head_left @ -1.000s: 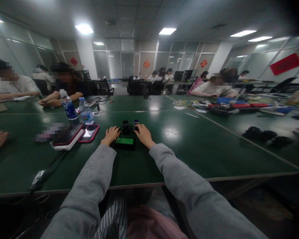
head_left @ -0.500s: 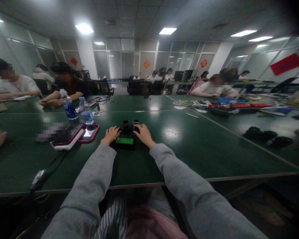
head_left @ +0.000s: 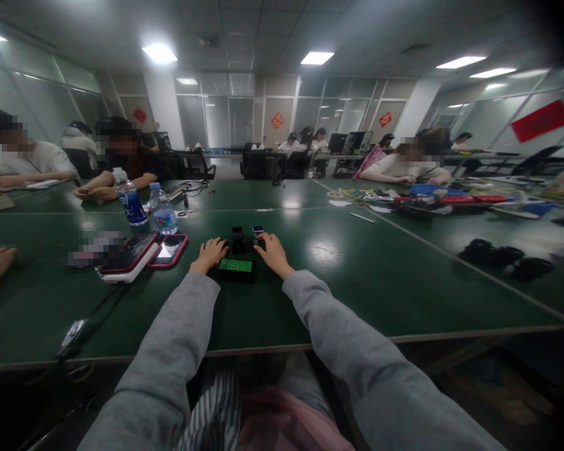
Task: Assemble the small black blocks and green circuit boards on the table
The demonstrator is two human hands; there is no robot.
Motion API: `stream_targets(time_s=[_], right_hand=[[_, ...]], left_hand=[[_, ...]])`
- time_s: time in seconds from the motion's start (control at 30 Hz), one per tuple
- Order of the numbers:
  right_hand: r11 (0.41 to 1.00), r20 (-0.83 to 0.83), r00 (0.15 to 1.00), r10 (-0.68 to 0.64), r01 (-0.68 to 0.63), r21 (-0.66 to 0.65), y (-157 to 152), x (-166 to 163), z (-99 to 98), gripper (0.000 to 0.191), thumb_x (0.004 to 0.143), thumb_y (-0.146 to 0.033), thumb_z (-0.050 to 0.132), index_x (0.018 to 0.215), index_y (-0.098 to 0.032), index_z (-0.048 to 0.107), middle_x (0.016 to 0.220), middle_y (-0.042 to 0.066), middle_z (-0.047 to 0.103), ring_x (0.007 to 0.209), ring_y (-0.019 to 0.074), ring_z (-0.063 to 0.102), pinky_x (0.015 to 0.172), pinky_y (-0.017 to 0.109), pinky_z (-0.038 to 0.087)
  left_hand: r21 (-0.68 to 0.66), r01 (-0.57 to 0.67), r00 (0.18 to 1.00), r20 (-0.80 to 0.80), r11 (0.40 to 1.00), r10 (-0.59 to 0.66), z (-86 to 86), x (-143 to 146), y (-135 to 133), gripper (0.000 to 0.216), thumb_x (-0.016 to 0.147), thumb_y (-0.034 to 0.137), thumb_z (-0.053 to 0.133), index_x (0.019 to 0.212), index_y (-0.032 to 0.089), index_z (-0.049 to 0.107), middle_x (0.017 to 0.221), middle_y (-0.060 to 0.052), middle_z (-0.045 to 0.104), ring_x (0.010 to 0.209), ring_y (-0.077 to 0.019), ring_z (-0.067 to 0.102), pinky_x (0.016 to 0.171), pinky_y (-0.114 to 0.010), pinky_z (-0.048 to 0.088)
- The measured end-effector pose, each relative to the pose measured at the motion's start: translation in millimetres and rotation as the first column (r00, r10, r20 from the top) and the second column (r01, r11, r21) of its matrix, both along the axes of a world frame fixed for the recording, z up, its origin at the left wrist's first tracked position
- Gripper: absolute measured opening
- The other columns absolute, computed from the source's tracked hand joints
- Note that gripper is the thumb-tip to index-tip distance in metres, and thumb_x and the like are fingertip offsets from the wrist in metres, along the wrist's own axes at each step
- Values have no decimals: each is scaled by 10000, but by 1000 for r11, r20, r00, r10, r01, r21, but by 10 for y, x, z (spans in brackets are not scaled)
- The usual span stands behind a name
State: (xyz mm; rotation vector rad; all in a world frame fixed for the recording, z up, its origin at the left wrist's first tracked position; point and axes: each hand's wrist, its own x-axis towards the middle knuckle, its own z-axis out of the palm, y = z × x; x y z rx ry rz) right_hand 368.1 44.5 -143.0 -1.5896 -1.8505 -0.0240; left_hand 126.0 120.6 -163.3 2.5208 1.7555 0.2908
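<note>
The board [head_left: 235, 266] lies crosswise, right of the nearer left hand [head_left: 210, 255], fingers spread; can't tell whether the right hand [head_left: 273, 255] pinches the block [head_left: 257, 229].

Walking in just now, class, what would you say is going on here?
A person in long grey sleeves is at a dark green table. The right hand is at a small block with a blue-and-white top; its exact grip is unclear. The left hand is beside a rectangular green circuit board. A small black boxy object stands between the hands.
</note>
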Motion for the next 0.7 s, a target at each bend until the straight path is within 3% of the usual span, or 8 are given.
stream_targets(time_s=[0.27, 0.7], right_hand=[[1000, -19, 1000, -5, 5, -5, -11, 0, -4, 330, 883, -335, 600, 1176, -203, 527, 1060, 79, 523, 988, 200, 523, 823, 321, 450], [1000, -10, 1000, -13, 13, 13, 27, 8, -33, 328, 879, -336, 603, 1170, -202, 531, 1059, 88, 526, 996, 207, 526, 837, 325, 448]], left_hand=[[9, 4, 1000, 6, 1000, -4, -67, -20, 70, 482, 976, 464, 313, 1409, 278, 415, 1520, -99, 349, 1381, -303, 302, 1085, -556, 257], [17, 0, 1000, -2, 1000, 0, -33, 4, 18, 547, 963, 536, 300, 1417, 252, 409, 1524, -104, 340, 1391, -307, 281, 1091, -539, 254]])
